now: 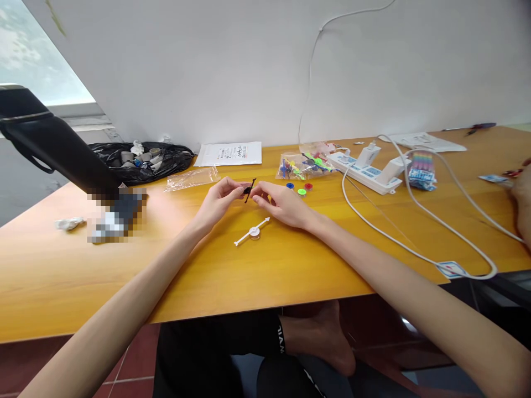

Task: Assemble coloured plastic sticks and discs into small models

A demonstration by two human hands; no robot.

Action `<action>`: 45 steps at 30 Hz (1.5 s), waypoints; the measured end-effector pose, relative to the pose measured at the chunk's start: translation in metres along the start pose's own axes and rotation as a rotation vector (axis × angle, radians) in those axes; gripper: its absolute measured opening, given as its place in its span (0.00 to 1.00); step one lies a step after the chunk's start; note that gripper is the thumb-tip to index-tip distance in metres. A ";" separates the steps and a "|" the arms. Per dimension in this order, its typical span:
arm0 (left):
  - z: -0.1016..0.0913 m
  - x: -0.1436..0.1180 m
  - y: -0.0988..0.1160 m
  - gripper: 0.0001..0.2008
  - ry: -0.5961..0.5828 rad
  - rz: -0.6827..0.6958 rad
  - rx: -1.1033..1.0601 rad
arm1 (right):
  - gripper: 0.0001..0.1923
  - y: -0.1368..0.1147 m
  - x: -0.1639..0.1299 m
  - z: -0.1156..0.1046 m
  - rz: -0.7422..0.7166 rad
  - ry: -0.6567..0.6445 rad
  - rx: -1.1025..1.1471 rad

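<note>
Above the table, between both hands, is a small black arrow spinner (pixel 250 192) with a thin pointer and a dark round hub. My left hand (pixel 224 194) pinches it from the left, fingers closed. From the other side my right hand (pixel 279 202) grips it with bent fingers, which hide part of the hub. Nearer to me lies a white arrow spinner (pixel 254 232) on a clear round base. Just beyond my right hand sit a blue disc (pixel 290 186), a green disc (pixel 302 192) and a red disc (pixel 308 187).
A clear bag of coloured spinner parts (pixel 306 166) lies behind the discs. To the right are a power strip (pixel 369 174) and a looping white cable (pixel 456 235). A black trash bag (pixel 178 160), a white paper packet (pixel 228 153) and a black lamp-like stand (pixel 62 143) occupy the left.
</note>
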State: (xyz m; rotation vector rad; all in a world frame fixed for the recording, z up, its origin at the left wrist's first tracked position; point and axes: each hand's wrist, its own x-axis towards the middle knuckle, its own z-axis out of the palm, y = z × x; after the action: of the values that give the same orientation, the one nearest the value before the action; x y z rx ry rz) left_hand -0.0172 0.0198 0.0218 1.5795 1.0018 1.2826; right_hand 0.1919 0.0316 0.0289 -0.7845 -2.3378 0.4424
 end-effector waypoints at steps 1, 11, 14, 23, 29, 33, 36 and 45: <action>0.000 0.000 -0.001 0.11 -0.003 -0.007 -0.021 | 0.11 0.001 0.000 0.000 0.003 0.007 -0.002; 0.000 -0.001 -0.004 0.10 -0.101 -0.083 -0.160 | 0.19 0.003 0.003 0.011 0.129 0.009 0.553; 0.001 -0.003 -0.001 0.09 -0.126 -0.081 -0.182 | 0.19 0.002 0.005 0.014 0.163 -0.026 0.745; 0.005 -0.007 0.003 0.13 -0.332 -0.061 -0.076 | 0.20 0.001 0.002 0.011 0.253 -0.134 1.023; 0.006 -0.009 0.002 0.11 -0.246 0.045 0.327 | 0.09 0.005 0.005 0.012 0.372 -0.194 1.224; 0.008 -0.010 0.001 0.08 -0.294 0.074 0.395 | 0.10 0.004 0.006 0.010 0.371 -0.262 1.244; 0.009 -0.010 0.001 0.07 -0.320 0.080 0.405 | 0.09 0.002 0.006 0.010 0.370 -0.270 1.209; 0.003 -0.010 0.003 0.08 -0.303 0.140 0.480 | 0.12 0.009 0.005 0.008 0.438 -0.166 1.122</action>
State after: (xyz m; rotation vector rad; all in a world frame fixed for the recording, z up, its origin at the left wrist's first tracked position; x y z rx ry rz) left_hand -0.0156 0.0087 0.0214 2.1678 1.0659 0.8872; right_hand 0.1877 0.0413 0.0210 -0.6558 -1.5908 1.8289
